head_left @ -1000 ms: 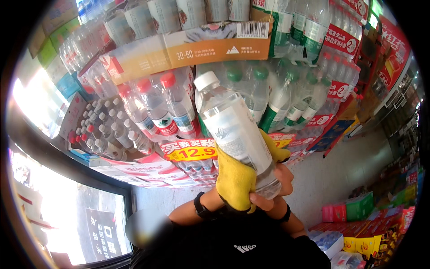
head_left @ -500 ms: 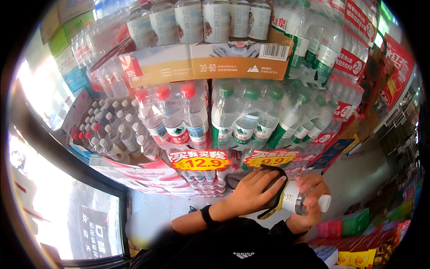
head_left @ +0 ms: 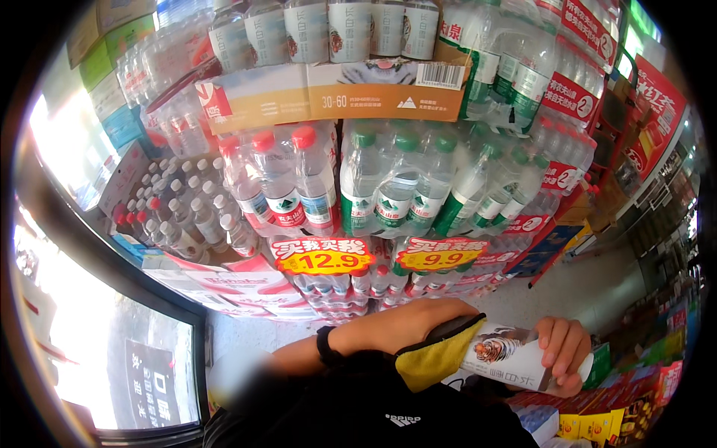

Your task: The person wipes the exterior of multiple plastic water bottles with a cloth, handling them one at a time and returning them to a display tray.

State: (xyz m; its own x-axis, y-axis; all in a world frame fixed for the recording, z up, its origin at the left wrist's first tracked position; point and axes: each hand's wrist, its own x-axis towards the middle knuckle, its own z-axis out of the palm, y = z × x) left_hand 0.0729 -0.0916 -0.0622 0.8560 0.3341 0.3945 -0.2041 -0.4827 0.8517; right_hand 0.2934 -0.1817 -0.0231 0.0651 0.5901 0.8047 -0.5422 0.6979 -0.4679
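Item: bottle, clear plastic, white label w/ tiger picture, lying roughly horizontal at chest height, cap end pointing to person's right.

R hand: fingers curled over the bottle's cap end, closed round it.

L hand: hidden behind a yellow cloth that covers the bottle's base end; forearm w/ black wristband crosses in front of the chest. Grip can't be told; cloth is pressed to the bottle.

Surroundings: above and ahead of both hands, stacked shrink-wrapped water packs: red-cap bottles up-left of hands, green-cap bottles straight above. Two yellow price tags just above the forearm. Cardboard tray higher up w/ more bottles on top. Loose white-cap bottles further left. Coloured packets below-right of R hand. Grey floor beyond R hand.

Risks, as judged:
- Bottle held sideways; if cap is loose, water could leak onto cloth and clothes.
- Cloth between L hand and plastic may slip; bottle could drop onto packets below.
- Elbow close to stacked packs; a knock might shift them.
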